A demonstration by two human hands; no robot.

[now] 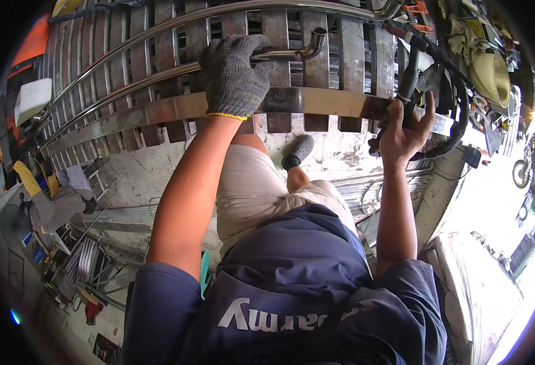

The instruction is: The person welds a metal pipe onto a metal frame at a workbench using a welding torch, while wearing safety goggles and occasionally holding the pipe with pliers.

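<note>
**Bent steel tube (288, 55) held down on the frame**

Bent steel tube lies across the slatted frame (352, 55), its elbow end turned up just past my glove. My left hand (236, 76), in a grey knit glove, is closed around it just short of that bend, knuckles up. It is rigid, bare metal with a polished skin, so I judge it slippery in a bare palm and heavy enough to want a full wrap rather than fingertips. Close to the elbow looks like the best hold, since the bend stops it rolling.

Below my glove a flat bar (316, 100) crosses the slats. A second curved rail (158, 31) arcs above.

My right hand (404, 125), bare, is wrapped around the dark handle of a torch (409, 76) at the flat bar's right end. A black hose (456, 125) loops away from it. Whether the tip touches metal I cannot tell, as the lens bends that corner badly.

Under the frame, my shoe (298, 151) rests on the stained floor (340, 155).
</note>
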